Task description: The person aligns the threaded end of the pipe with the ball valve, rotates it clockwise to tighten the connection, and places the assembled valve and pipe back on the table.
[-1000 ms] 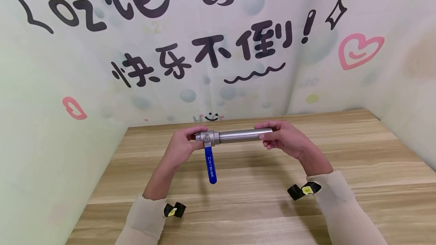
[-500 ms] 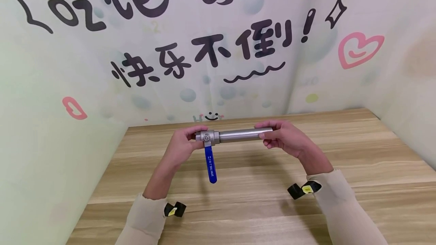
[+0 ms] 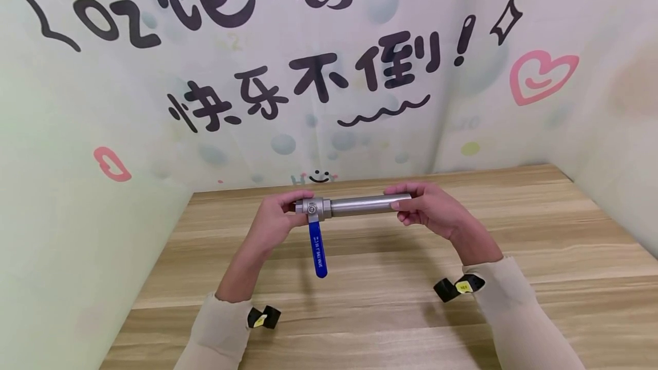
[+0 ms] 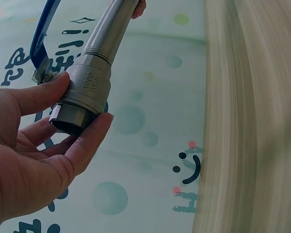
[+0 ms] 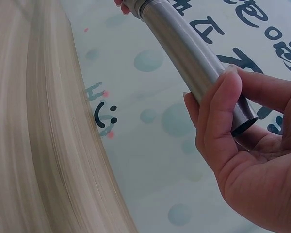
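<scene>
A silver metal ball valve (image 3: 317, 209) with a hexagonal end is hanging above the wood-grain table (image 3: 370, 324), held up in the air by a person. From the valve's right side, a smooth grey metal pipe (image 3: 362, 204) is extending, its grooved end meeting the valve's collar; how deeply it is seated I cannot tell. A long, flat blue handle (image 3: 318, 250) with pale lettering is projecting from the valve toward the person, roughly crosswise to the pipe. Raised "1000 WOG" lettering is showing on the valve's body in the left wrist view.

The left hand (image 3: 275, 221), at the valve's left, is pinching the valve near its open hexagonal end, thumb on the handle's side and fingers opposite. The right hand (image 3: 437, 210), well to the valve's right, is gripping the far end of the pipe between thumb and curled fingers; the pipe's open mouth is pointing toward the palm.

Beige sleeves (image 3: 514, 290) are covering both forearms nearer the person than the valve, and small black devices with yellow labels (image 3: 264, 317) are sitting at the cuffs. Behind the valve, a pale printed backdrop (image 3: 247, 147) is showing dark characters, pink hearts and bluish dots.
</scene>
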Available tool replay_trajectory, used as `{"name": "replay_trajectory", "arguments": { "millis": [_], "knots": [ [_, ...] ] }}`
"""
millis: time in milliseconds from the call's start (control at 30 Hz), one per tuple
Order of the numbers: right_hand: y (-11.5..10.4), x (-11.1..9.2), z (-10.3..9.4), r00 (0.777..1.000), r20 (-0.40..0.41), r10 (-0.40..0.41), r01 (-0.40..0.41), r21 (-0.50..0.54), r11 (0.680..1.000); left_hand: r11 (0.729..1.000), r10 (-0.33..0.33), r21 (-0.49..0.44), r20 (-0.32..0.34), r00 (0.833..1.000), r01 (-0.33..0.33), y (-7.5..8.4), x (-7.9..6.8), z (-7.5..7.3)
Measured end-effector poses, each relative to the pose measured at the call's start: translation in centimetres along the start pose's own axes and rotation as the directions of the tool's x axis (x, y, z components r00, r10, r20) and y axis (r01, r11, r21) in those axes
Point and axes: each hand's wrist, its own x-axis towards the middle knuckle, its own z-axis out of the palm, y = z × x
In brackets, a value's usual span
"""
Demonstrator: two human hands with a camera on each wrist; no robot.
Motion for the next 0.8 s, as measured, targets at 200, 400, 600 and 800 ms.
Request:
{"name": "replay_trajectory", "arguments": {
  "millis": [200, 400, 600, 800],
  "knots": [
    [0.08, 0.02, -0.02, 1.0, -0.002, -0.002, 0.002, 0.001, 1.0, 1.0, 0.002, 0.001, 0.004, 1.0, -0.002, -0.09, 0.04, -0.02],
    [0.07, 0.07, 0.03, 1.0, -0.002, -0.002, 0.002, 0.006, 1.0, 1.0, 0.0, 0.004, 0.004, 1.0, 0.0, -0.15, 0.04, -0.07],
    [0.07, 0.09, 0.1, 1.0, 0.0, -0.006, 0.006, 0.002, 1.0, 1.0, 0.005, 0.003, 0.003, 1.0, -0.005, -0.2, 0.05, -0.12],
    [0.06, 0.04, 0.15, 1.0, -0.001, 0.001, -0.001, 0.008, 1.0, 1.0, 0.006, 0.006, 0.001, 1.0, -0.006, -0.21, 0.05, -0.11]
  ]
}}
